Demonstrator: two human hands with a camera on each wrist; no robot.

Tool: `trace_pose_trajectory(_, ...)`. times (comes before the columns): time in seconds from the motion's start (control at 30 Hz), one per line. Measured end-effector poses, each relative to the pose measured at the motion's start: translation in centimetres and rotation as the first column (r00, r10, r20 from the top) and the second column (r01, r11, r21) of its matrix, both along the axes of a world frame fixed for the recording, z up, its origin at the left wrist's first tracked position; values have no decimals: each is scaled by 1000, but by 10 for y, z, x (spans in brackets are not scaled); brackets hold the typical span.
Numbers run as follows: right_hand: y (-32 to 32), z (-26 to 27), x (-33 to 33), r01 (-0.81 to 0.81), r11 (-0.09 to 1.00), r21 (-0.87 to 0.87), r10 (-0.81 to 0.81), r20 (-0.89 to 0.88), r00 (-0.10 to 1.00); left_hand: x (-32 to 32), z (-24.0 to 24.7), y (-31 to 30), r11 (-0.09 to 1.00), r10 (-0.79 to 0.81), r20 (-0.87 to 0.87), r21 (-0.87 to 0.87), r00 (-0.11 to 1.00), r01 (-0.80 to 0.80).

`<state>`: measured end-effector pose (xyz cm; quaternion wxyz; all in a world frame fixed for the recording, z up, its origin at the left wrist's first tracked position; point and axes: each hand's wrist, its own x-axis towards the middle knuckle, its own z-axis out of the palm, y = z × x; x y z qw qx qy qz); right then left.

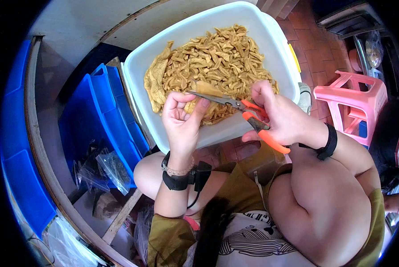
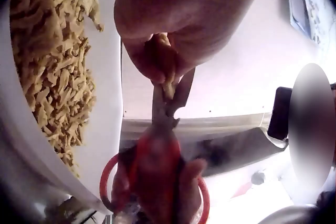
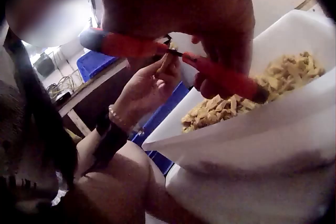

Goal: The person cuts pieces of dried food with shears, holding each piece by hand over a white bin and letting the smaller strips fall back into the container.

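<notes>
The left hand [image 1: 184, 116] pinches a tan strip [image 2: 167, 66] between thumb and fingers, over the near left part of a white tub [image 1: 135, 71]. In the right hand [image 1: 282, 113] are orange-handled scissors [image 1: 270, 139], gripped by the handles. Their blades [image 2: 170, 98] stand apart around the strip's end, close to the left fingertips, in the left wrist view. Below both hands, tan strips [image 1: 213, 58] fill much of the tub, with a larger flat piece [image 1: 155, 86] at its left side.
Blue bins [image 1: 104, 102] holding plastic bags [image 1: 112, 169] stand left of the tub. A pink stool [image 1: 364, 95] is on the tiled floor [image 1: 313, 49] at the right. The person's bent legs [image 1: 328, 191] are close to the tub's near side.
</notes>
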<state>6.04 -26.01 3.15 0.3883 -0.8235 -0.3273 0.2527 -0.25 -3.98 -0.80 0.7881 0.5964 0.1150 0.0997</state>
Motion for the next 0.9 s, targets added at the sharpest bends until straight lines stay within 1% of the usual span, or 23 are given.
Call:
trace_pose_trajectory(0.1, 1, 0, -2, 21, 999, 43, -20, -9, 1000, 1, 1, 3, 999, 45, -28, -19, 999, -46)
trace_pose_trajectory(0.17, 2, 4, -3, 77, 996, -38, -80, -89, 993, 6, 7, 8, 996, 77, -35, -50, 996, -79)
trace_pose_trajectory(0.2, 2, 4, -3, 77, 996, -37, -80, -89, 993, 5, 7, 12, 995, 88, -31, -52, 996, -90)
trace_pose_trajectory(0.27, 1, 3, -2, 53, 999, -11, -53, 23, 998, 5, 1, 17, 994, 101, -9, -28, 995, -102)
trace_pose_trajectory(0.33, 1, 9, 3, 47, 999, -1, -47, 4, 999, 5, 4, 15, 994, 114, 11, -7, 993, -114)
trace_pose_trajectory(0.4, 2, 16, 6, 40, 999, 11, -39, -14, 999, 2, 12, 8, 998, -60, -82, 3, 995, 60)
trace_pose_trajectory(0.43, 4, 19, 7, 5, 998, -59, -6, -29, 1000, 3, 14, 3, 998, -61, -81, 3, 995, 61)
trace_pose_trajectory(0.47, 6, 21, 7, -30, 991, -130, 24, -46, 999, 3, 14, -2, 995, -68, -62, 68, 996, 72)
trace_pose_trajectory(0.5, 6, 20, 7, -28, 991, -130, 22, -47, 999, 3, 15, -5, 988, -76, -43, 133, 996, 81)
trace_pose_trajectory(0.53, 6, 18, 8, -15, 991, -130, 9, -48, 999, 3, 7, -4, 988, -40, -16, 149, 999, 42)
trace_pose_trajectory(0.57, 6, 16, 8, -4, 991, -130, -3, -49, 999, 2, 3, -2, 988, -41, -17, 150, 999, 43)
trace_pose_trajectory(0.63, 6, 15, 5, 19, 994, -112, -25, -49, 998, 2, -1, 0, 946, -21, 4, 322, 1000, 19)
trace_pose_trajectory(0.7, 5, 12, 4, 44, 995, -94, -49, -51, 998, 2, 0, 0, 944, -16, -13, 330, 1000, 20)
trace_pose_trajectory(0.77, 5, 9, 4, 80, 990, -114, -93, -107, 990, 3, 1, -1, 941, -13, -31, 337, 999, 22)
trace_pose_trajectory(0.8, 5, 9, 3, 82, 990, -115, -94, -107, 990, 3, 3, 1, 953, -13, -74, 300, 997, 35)
trace_pose_trajectory(0.83, 4, 9, 3, 87, 992, -94, -96, -93, 991, 4, 3, 2, 964, -14, -117, 262, 993, 45)
trace_pose_trajectory(0.9, 3, 10, 4, 88, 994, -64, -90, -42, 995, 3, 3, 5, 973, 10, -133, 231, 991, 21)
